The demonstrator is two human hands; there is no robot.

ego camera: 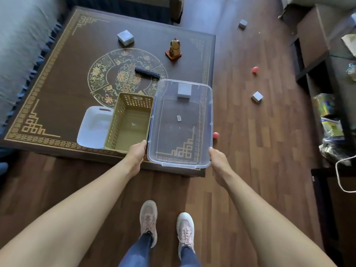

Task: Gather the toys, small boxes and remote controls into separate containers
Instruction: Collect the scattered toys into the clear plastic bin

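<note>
A clear plastic bin [209, 120] stands on the near right corner of the low table [57, 97], with one grey box [184, 90] inside it. My left hand [137, 152] and my right hand [216, 157] grip its two near corners. Beside it stand a tan perforated basket [123, 139] and a white tub [92, 128]. A black remote control [147, 72], another grey box [125, 37] and a golden cat figurine [174, 49] lie on the table. On the floor are two grey boxes [257, 96] [242, 24] and two red balls [255, 69] [215, 135].
A grey sofa [21, 45] runs along the table's left side. Dark shelving [327, 93] with bags and packets lines the right wall, and a white cable [341, 170] hangs there. My feet stand on wooden floor in front of the table.
</note>
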